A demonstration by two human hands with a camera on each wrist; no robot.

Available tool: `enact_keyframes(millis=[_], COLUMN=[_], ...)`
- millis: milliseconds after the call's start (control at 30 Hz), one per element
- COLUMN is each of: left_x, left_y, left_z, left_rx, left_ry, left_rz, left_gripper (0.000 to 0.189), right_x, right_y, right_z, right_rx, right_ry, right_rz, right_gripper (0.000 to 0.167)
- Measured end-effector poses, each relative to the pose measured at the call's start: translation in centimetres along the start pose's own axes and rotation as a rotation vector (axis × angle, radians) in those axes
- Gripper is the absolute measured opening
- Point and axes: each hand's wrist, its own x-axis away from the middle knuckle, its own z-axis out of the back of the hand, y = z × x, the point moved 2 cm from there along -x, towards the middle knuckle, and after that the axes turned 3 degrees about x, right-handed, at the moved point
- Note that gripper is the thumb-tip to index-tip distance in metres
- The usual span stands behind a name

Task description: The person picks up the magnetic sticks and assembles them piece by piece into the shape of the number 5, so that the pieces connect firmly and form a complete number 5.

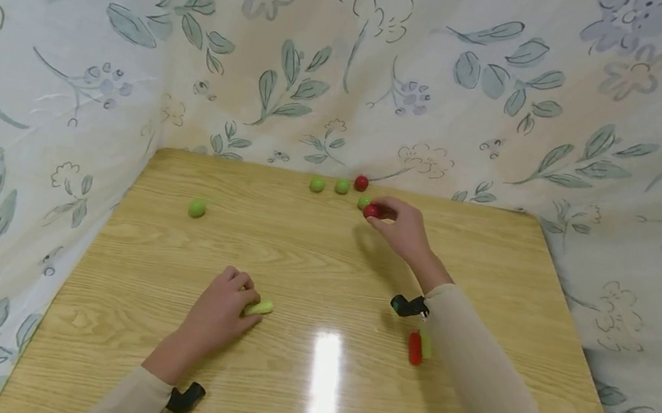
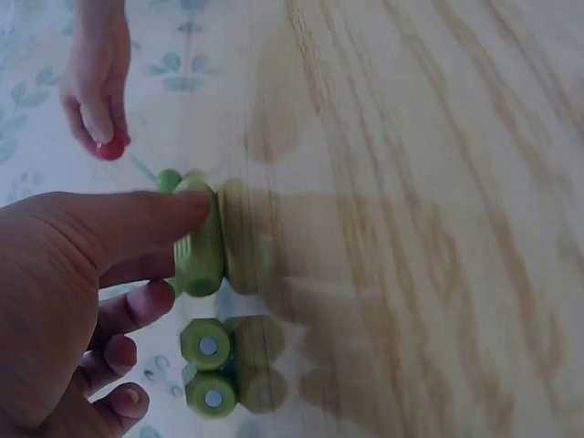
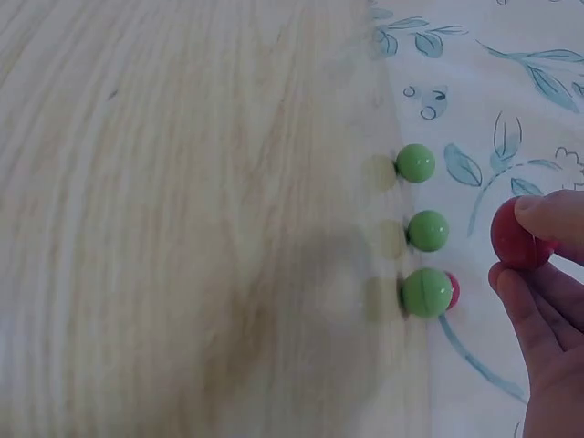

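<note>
My right hand (image 1: 402, 229) pinches a red ball (image 3: 520, 234) between thumb and fingers, raised above the far part of the table. Close by in the head view is a green ball (image 1: 364, 202), partly covered by the held ball. My left hand (image 1: 222, 309) is low over the near left of the table. Its thumb lies along a ribbed green rod (image 2: 199, 246), with the fingers curled behind it. Below that rod in the left wrist view, two green rods (image 2: 208, 346) show their round ends with silver centres. The hand hides most of them in the head view.
Along the table's far edge sit two green balls (image 1: 317, 184) and a red ball (image 1: 361, 183). Another green ball (image 1: 196, 208) lies at the far left. A red rod (image 1: 415, 348) and a light green rod (image 1: 426, 344) lie beside my right sleeve. Floral cloth (image 1: 305, 49) surrounds the table.
</note>
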Motion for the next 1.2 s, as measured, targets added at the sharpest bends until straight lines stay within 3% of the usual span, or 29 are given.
enact_keyframes(millis=[233,333,500,700,1000,1200], left_x=[-0.3,-1.1,-4.1,-8.4,-13.1,-16.0], left_y=[0.1,0.1,-0.8,-2.5,-4.6,-4.1], left_z=[0.0,0.4,1.5,2.0,-0.4,-1.7], left_rx=[0.011,0.022,0.048,0.107,0.19,0.208], left_ry=[-0.01,-0.018,-0.032,-0.094,-0.179,-0.225], left_rz=[-0.023,-0.044,-0.088,-0.067,-0.081,-0.084], left_gripper=[0.018,0.018,0.019,0.019,0.021,0.022], right_x=[1.5,2.0,2.4,2.5,2.6,2.8], right_y=[1.5,2.0,2.4,2.7,3.4,3.6], right_z=[-0.4,-0.5,-0.7,-1.4,-1.7,-1.7], right_rx=[0.001,-0.019,-0.008,0.023,0.027,0.044], right_ry=[-0.065,-0.078,-0.082,-0.105,-0.103,-0.107], right_rz=[-0.052,-0.067,-0.067,-0.074,-0.062,-0.065], right_gripper=[0.032,0.03,0.028,0.028,0.025,0.027])
